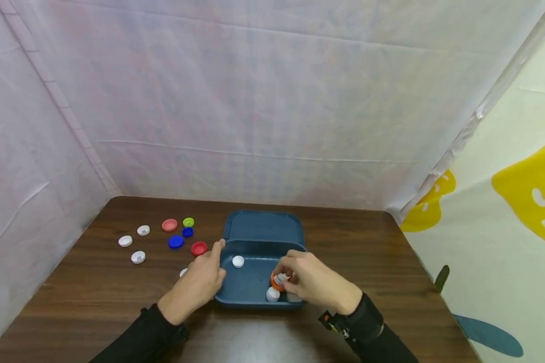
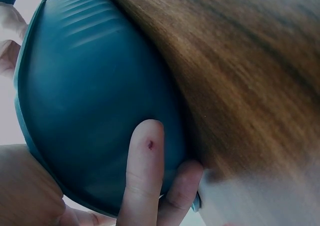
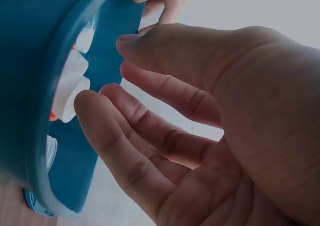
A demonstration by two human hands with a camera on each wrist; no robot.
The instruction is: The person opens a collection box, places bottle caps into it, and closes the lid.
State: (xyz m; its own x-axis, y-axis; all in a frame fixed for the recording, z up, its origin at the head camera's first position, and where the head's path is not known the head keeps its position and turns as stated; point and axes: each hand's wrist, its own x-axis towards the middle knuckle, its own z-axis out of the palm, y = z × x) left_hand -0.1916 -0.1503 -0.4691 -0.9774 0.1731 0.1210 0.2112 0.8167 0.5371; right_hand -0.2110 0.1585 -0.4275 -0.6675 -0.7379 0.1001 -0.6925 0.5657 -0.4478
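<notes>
Inside the blue box [image 1: 242, 291], your right hand [image 1: 311, 280], fingers bent around a narrow gap and gripping nothing, sits over white caps [image 1: 281, 278] by an orange cap [image 1: 273, 284]; a clumsy pinch could scatter them. Your left hand [image 1: 195, 280] lays straight fingers outside; excess pressure could slide the box along the desk [image 1: 354, 272].

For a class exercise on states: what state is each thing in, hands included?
Blue box, open, upright
Lid, open, laid back
Orange cap, in the box, partly hidden by white caps
Lone white cap, in the box, apart
Red cap, loose on the table
Pink cap, loose
Green cap, loose
Small blue cap, loose
Large blue cap, loose
Outer white caps, loose
Left hand, fingers against the box wall
Right hand, thumb and fingers apart
</notes>
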